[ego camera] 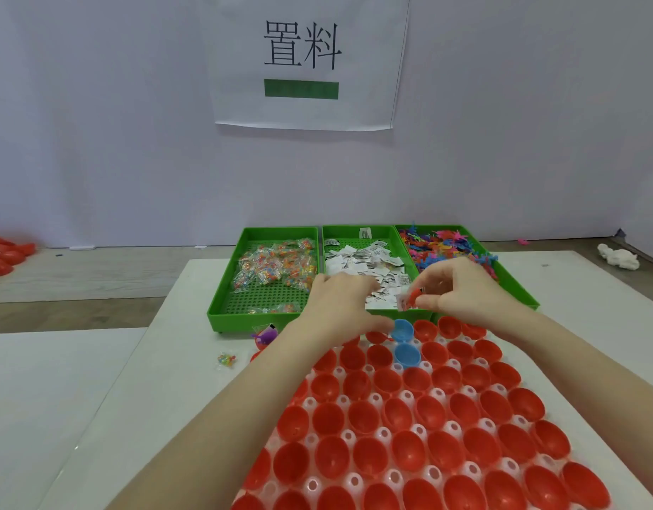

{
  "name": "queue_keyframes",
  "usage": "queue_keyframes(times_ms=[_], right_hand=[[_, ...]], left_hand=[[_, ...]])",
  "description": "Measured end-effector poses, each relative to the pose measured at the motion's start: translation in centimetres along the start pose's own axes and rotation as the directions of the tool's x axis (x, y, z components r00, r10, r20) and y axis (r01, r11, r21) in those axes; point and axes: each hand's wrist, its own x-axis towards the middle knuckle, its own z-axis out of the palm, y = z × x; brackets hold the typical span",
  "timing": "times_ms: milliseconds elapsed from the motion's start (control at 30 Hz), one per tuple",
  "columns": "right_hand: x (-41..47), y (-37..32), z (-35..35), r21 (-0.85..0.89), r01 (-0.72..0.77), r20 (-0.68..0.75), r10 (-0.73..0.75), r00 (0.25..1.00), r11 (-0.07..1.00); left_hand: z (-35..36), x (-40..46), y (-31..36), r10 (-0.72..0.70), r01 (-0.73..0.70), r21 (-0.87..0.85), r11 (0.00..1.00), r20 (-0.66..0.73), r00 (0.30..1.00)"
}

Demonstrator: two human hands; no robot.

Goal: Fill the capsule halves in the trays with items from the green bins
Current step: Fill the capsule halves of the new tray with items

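Right hand (461,288): pinches a red toy and a paper slip (409,300) over the middle bin's (328,237) front edge.
Left hand (339,300): curled over the slips; what it holds cannot be told.
Tray (428,417): red halves, seemingly all unfilled; a hinged blue capsule (405,344) sits open at the far rows.
Advice: gather one item per bin, drop low into one cup, fill row by row.
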Motion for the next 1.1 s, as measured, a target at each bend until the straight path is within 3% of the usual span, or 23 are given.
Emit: queue_keyframes(times_ms=[67, 333, 667, 867, 1100], right_hand=[[0.3, 0.5, 0.5, -0.077, 0.004, 0.04, -0.001, 0.999, 0.997], [0.8, 1.1, 1.7, -0.21, 0.054, 0.159, -0.021, 0.987, 0.976], [1.6, -0.1, 2.7, -0.367, 0.078, 0.189, -0.007, 0.982, 0.927], [1.4, 1.0, 2.1, -0.149, 0.022, 0.21, 0.01, 0.978, 0.989], [1.4, 1.8, 0.5, -0.079, 0.058, 0.22, -0.04, 0.975, 0.995]], left_hand=[[0.6, 0.6, 0.1, 0.061, -0.067, 0.101, 0.993, 0.069, 0.996], [1.9, 1.4, 0.4, 0.098, -0.107, 0.103, 0.989, 0.092, 0.991], [2.7, 1.4, 0.7, 0.11, -0.111, 0.072, 0.991, 0.01, 0.994], [2.8, 1.2, 1.0, 0.109, -0.11, 0.08, 0.991, 0.017, 0.994], [2.0, 1.1, 0.2, 0.118, -0.119, 0.088, 0.989, 0.015, 0.993]])
